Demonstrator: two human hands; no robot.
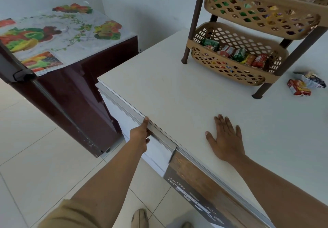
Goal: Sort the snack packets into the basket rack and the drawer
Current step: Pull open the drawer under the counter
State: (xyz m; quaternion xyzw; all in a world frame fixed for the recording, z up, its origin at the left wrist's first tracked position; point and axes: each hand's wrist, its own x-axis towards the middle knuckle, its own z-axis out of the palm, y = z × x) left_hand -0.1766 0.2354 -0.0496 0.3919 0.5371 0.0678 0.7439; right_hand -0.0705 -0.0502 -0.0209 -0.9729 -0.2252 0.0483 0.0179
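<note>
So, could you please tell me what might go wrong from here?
1. The left hand grips the drawer rail with its thumb on top, right at the counter edge, so the thumb may get pinched.
2. The red packet and white packet lie beyond the rack leg, far from the right hand, which lies flat on the counter. Reaching over could knock the rack.

no legible text, cabinet panel lettering blurred, snack packets unreadable
</note>
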